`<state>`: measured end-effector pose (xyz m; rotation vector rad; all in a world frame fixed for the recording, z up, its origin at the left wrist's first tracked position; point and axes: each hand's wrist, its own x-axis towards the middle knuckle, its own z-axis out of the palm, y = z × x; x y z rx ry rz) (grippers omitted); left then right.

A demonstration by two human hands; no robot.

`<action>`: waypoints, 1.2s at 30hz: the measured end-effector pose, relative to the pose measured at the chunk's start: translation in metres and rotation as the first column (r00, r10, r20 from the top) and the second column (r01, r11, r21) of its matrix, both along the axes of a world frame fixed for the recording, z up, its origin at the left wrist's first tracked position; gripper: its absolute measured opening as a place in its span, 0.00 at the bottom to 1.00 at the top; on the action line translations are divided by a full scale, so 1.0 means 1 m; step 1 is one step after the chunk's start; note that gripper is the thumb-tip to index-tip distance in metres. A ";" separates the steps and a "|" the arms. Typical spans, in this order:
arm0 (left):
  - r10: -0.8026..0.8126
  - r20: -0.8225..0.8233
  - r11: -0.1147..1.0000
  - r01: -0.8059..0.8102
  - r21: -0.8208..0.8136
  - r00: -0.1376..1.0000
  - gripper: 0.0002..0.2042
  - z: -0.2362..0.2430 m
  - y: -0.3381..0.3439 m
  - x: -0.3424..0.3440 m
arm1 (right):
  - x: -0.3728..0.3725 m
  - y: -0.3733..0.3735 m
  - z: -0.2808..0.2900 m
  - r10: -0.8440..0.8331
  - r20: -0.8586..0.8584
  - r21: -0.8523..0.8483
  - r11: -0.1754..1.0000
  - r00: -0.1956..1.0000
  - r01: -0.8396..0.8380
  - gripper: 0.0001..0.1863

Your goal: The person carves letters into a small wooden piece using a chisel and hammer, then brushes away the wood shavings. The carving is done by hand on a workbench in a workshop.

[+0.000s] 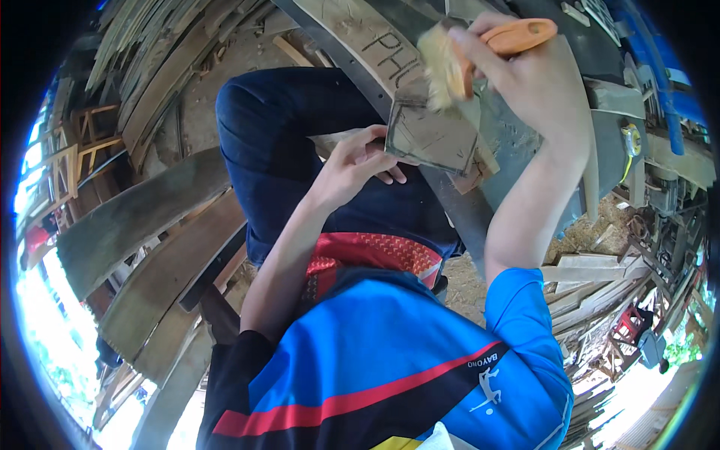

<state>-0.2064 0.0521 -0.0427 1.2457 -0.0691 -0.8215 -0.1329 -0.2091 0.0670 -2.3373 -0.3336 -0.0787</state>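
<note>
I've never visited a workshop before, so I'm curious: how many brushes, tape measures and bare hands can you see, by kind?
Brush: 1
Tape measure: 1
Hands: 2, left hand and right hand
Total: 4

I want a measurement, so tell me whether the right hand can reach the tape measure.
Probably not while full: the right hand holds an orange-handled brush, though nothing visibly covers the tape measure.
</note>
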 end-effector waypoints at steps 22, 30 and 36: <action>0.099 -0.060 0.988 -0.091 0.129 0.993 0.21 0.013 -0.016 -0.001 | -0.016 -0.006 0.036 -0.232 0.210 0.172 0.965 0.950 0.198 0.10; 0.113 -0.088 0.988 -0.103 0.115 0.990 0.22 0.014 -0.025 0.001 | -0.010 -0.027 0.026 -0.312 0.245 -0.032 0.944 0.918 0.329 0.13; 0.108 -0.074 0.988 -0.098 0.120 0.991 0.22 0.015 -0.030 0.004 | -0.007 -0.019 0.034 -0.198 -0.094 -0.248 0.954 0.976 0.170 0.15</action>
